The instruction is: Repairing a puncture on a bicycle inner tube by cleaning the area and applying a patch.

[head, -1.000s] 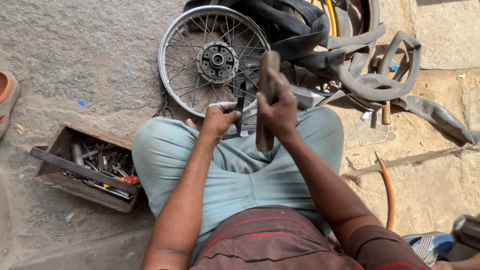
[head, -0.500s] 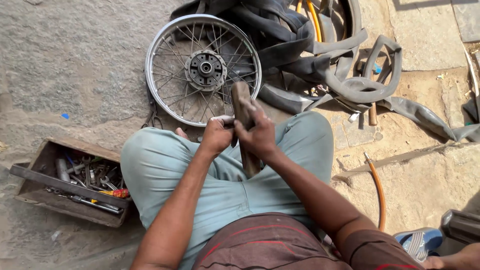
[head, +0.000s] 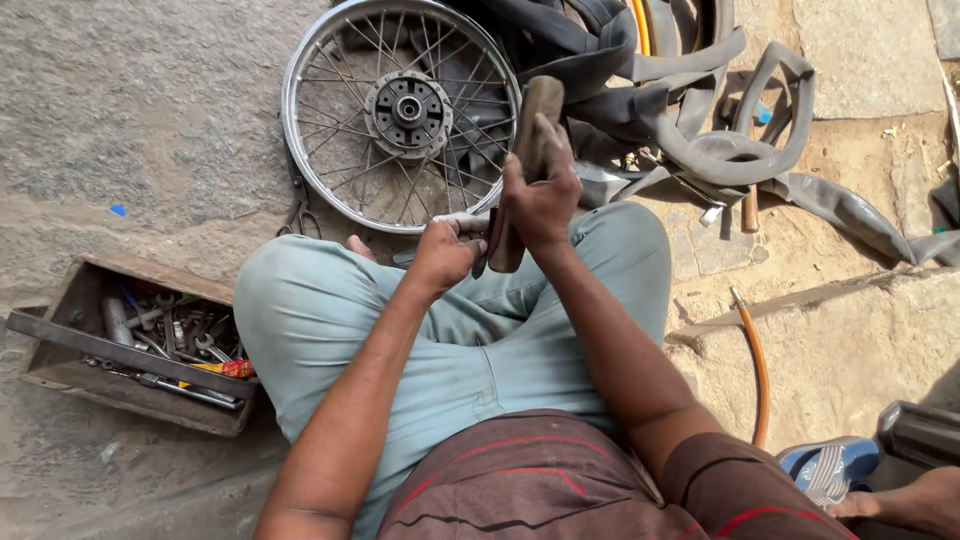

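Your right hand [head: 540,195] is clamping its fingers round a worn wooden tool [head: 525,165], which is pointing up toward one o'clock. Your left hand [head: 445,250] is pinching shut on a small pale piece [head: 470,222] at nine o'clock of that tool, just above your knees. The two hands are almost touching, so I judge that a slip of the wood could be catching your left knuckles. The spoked wheel [head: 400,110] is lying at twelve o'clock, the toolbox [head: 135,345] at eight; a dropped piece could be rolling under either.
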